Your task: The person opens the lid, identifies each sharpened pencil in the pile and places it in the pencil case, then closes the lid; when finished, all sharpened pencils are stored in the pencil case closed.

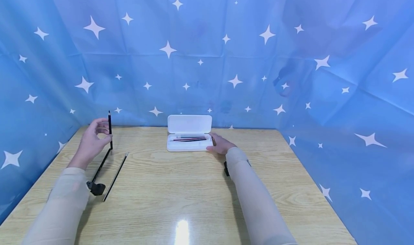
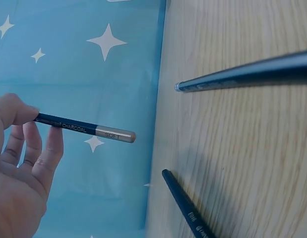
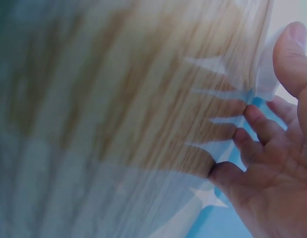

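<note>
My left hand (image 1: 91,140) pinches a dark charcoal pencil (image 1: 110,130) between thumb and fingers, holding it upright over the table's left side. Its sharpened point is up; the silver end, marked SOFT in the left wrist view, faces down. Below that hand lie a dark pencil (image 1: 102,166) and another dark pencil (image 1: 115,176) with a light end. At the table's back, my right hand (image 1: 221,144) rests against the right end of an open white pencil case (image 1: 185,148). Its thumb is by the front corner, with the other fingers farther back, loosely extended.
Several slim pencils (image 1: 191,139) lie in the case, its lid (image 1: 189,124) raised against the blue starred curtain (image 1: 200,72). Curtain encloses the back and both sides of the wooden table (image 1: 155,194). A black wrist camera (image 1: 96,188) sits under the left forearm.
</note>
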Action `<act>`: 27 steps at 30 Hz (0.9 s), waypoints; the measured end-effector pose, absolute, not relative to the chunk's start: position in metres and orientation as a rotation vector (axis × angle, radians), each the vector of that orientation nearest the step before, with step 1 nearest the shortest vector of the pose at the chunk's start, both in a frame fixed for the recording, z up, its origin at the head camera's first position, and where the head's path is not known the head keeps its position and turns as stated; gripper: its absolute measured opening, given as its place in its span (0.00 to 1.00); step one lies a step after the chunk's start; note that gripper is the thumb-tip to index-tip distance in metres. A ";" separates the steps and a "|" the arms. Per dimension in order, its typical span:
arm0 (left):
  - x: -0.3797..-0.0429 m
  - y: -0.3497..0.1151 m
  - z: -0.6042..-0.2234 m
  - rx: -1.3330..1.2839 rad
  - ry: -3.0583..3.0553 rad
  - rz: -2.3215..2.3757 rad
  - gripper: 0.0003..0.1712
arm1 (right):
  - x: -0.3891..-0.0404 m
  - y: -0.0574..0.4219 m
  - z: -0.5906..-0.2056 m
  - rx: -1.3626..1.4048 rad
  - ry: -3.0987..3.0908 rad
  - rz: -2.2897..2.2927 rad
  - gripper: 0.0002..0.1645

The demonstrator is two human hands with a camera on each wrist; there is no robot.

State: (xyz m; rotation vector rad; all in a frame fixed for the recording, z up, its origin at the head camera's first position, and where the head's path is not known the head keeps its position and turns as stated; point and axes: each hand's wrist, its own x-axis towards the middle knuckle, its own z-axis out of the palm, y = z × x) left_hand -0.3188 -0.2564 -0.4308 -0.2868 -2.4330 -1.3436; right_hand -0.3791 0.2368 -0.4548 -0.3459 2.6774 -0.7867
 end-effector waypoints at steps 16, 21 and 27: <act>-0.326 -0.249 -0.439 -0.292 -2.280 -1.443 0.34 | -0.383 0.238 -0.458 -0.346 2.689 -0.767 0.46; -0.328 -0.244 -0.435 -0.298 -2.270 -1.458 0.34 | -0.384 0.238 -0.459 -0.334 2.678 -0.784 0.46; -0.328 -0.238 -0.430 -0.307 -2.262 -1.466 0.33 | -0.390 0.238 -0.463 -0.325 2.667 -0.805 0.45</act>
